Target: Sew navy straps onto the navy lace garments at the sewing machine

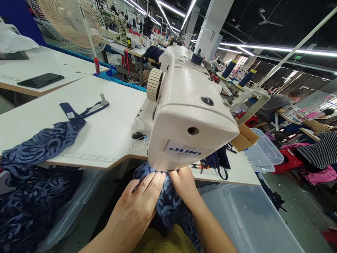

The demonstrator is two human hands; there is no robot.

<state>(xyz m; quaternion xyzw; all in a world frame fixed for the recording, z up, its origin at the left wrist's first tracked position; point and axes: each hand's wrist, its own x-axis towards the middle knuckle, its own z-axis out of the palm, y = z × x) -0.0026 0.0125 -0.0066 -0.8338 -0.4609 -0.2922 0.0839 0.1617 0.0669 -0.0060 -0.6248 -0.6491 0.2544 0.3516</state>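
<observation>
A piece of blue patterned lace fabric [168, 207] lies under the head of a white JUKI sewing machine [193, 116] and hangs over the table's front edge. On its left side rests my left hand [143, 198], fingers stretched flat and pointing at the machine. My right hand [184, 184] is on the fabric's right side, its fingers bent in and closed on the cloth. The machine head hides the needle area and part of the right fingertips.
Left on the white table [113, 126] lies more blue lace [44, 140] with a dark strap [93, 107]. Dark straps and orange-handled snips [198, 166] lie right of the machine. Plastic bins [242, 214] flank my knees. A phone [42, 80] and fan [76, 21] are behind.
</observation>
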